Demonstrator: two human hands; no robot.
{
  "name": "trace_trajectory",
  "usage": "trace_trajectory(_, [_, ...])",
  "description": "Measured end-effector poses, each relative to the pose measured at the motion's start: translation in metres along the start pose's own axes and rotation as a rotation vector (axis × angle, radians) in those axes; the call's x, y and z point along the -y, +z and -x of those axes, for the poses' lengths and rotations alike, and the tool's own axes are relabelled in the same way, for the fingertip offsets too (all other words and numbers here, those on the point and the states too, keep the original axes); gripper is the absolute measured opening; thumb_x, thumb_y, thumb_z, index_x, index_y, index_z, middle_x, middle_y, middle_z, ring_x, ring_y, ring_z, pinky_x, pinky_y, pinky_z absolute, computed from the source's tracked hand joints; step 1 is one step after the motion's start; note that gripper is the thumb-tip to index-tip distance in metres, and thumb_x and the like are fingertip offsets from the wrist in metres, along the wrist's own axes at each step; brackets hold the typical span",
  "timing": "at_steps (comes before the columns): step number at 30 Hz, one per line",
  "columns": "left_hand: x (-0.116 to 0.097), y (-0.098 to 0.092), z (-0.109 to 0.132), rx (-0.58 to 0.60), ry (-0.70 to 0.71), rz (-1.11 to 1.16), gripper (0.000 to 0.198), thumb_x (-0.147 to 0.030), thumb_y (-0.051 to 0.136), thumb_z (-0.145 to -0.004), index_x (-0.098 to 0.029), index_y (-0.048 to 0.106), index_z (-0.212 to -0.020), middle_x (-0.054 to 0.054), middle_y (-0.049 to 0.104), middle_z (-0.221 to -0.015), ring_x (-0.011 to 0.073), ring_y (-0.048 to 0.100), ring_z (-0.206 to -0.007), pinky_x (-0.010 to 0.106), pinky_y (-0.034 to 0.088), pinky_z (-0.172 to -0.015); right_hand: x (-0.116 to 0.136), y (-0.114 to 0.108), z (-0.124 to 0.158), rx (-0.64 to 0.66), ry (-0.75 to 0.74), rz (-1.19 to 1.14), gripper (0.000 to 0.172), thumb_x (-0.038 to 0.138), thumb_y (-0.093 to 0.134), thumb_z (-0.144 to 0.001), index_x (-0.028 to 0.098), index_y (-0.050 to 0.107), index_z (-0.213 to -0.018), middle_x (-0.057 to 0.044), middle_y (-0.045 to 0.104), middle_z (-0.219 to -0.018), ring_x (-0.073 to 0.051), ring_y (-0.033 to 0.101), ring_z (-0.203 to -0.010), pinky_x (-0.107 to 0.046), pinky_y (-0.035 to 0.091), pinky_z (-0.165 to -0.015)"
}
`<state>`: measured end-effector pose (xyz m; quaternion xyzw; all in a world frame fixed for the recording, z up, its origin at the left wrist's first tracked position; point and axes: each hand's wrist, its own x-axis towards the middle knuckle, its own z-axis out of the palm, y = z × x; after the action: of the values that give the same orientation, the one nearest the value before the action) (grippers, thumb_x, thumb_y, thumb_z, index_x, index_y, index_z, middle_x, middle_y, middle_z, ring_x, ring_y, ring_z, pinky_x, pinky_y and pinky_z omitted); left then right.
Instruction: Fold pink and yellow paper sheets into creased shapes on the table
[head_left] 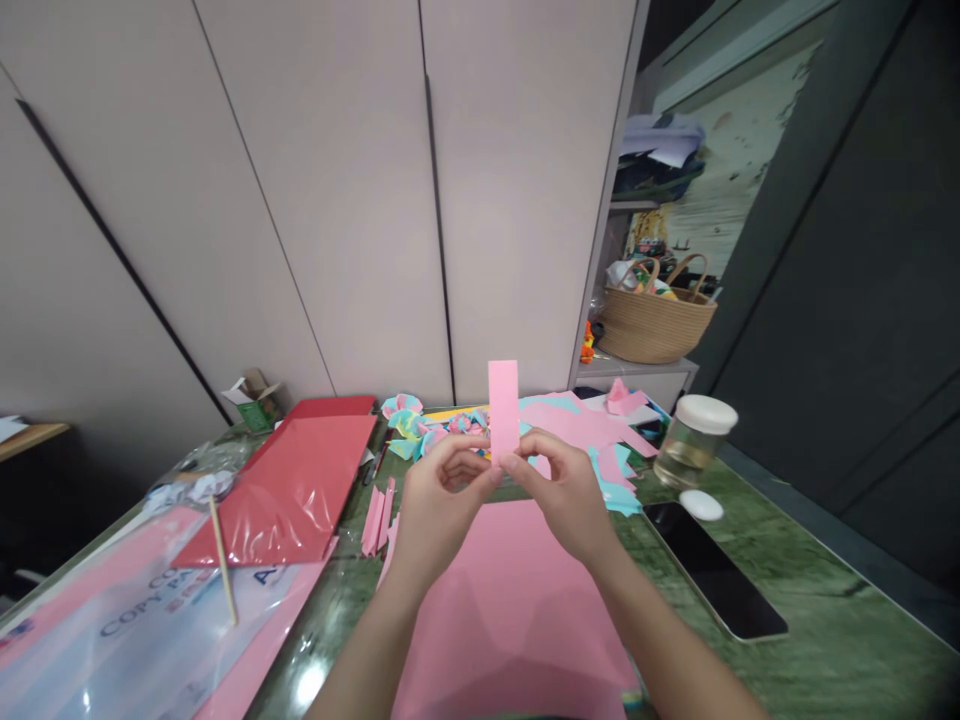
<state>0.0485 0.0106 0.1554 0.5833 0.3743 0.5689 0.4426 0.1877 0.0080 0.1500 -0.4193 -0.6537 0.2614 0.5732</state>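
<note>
A narrow pink paper strip [503,405] stands upright between my hands, pinched at its lower end. My left hand [446,490] grips it from the left with thumb and fingertips. From the right, my right hand [562,490] pinches the same lower end, thumb toward me. Below the hands lies a large pink paper sheet [517,600] on the green table. Several folded pink strips [377,520] rest just left of my left hand. Behind the hands are crumpled pink, blue and yellow paper pieces [442,430].
At left, a red plastic-wrapped packet [300,480] overlaps a copy paper bag [150,610], with a wooden stick [223,560] on top. To the right are a black phone [712,570], a white round lid [702,505] and a jar of liquid [694,440]. Tall cabinets [337,200] stand behind.
</note>
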Motion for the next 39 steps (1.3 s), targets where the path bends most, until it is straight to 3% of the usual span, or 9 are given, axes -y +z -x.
trace_trajectory(11, [0.008, -0.0044, -0.0021, 0.077, -0.018, 0.163, 0.026, -0.019, 0.074, -0.068, -0.019, 0.061, -0.09, -0.004, 0.062, -0.063, 0.0085, 0.056, -0.062, 0.018, 0.043, -0.06, -0.0032, 0.0001, 0.001, 0.014, -0.032, -0.054, 0.018, 0.026, 0.056, -0.082, 0.02, 0.055, -0.066, 0.001, 0.053, -0.069, -0.014, 0.049, -0.071, -0.028, 0.038, -0.069])
trace_trajectory(19, [0.0015, -0.0007, -0.0036, 0.102, -0.039, 0.121, 0.029, -0.023, 0.074, -0.067, -0.016, 0.06, -0.092, -0.002, 0.059, -0.066, 0.011, 0.056, -0.066, 0.021, 0.045, -0.064, -0.0037, 0.0, 0.0004, 0.018, -0.072, -0.053, 0.02, 0.027, 0.056, -0.083, 0.02, 0.057, -0.064, 0.001, 0.052, -0.068, -0.015, 0.049, -0.07, -0.028, 0.038, -0.069])
trace_trajectory(25, [0.003, -0.001, -0.003, 0.071, -0.054, 0.105, 0.031, -0.028, 0.078, -0.061, -0.015, 0.062, -0.083, -0.004, 0.057, -0.053, 0.0096, 0.053, -0.052, 0.02, 0.041, -0.054, -0.003, -0.0001, -0.0001, 0.025, -0.068, -0.036, 0.021, 0.028, 0.054, -0.084, 0.02, 0.056, -0.065, 0.001, 0.053, -0.067, -0.015, 0.049, -0.069, -0.028, 0.037, -0.068])
trace_trajectory(32, [0.0088, -0.0034, -0.0057, 0.097, -0.072, 0.216, 0.036, -0.026, 0.081, -0.057, -0.016, 0.061, -0.086, -0.006, 0.058, -0.052, 0.0091, 0.055, -0.051, 0.02, 0.043, -0.053, -0.0051, 0.0037, 0.0032, -0.05, -0.12, -0.03, 0.023, 0.029, 0.053, -0.085, 0.02, 0.055, -0.064, 0.001, 0.051, -0.065, -0.014, 0.048, -0.066, -0.028, 0.036, -0.064])
trace_trajectory(39, [0.0062, -0.0034, -0.0071, 0.123, -0.065, 0.158, 0.025, -0.019, 0.077, -0.061, -0.016, 0.064, -0.082, -0.002, 0.063, -0.065, 0.0098, 0.059, -0.064, 0.02, 0.047, -0.063, -0.0067, 0.0055, 0.0029, -0.098, -0.116, -0.045, 0.022, 0.028, 0.054, -0.085, 0.02, 0.053, -0.065, 0.002, 0.05, -0.065, -0.014, 0.047, -0.066, -0.027, 0.036, -0.063])
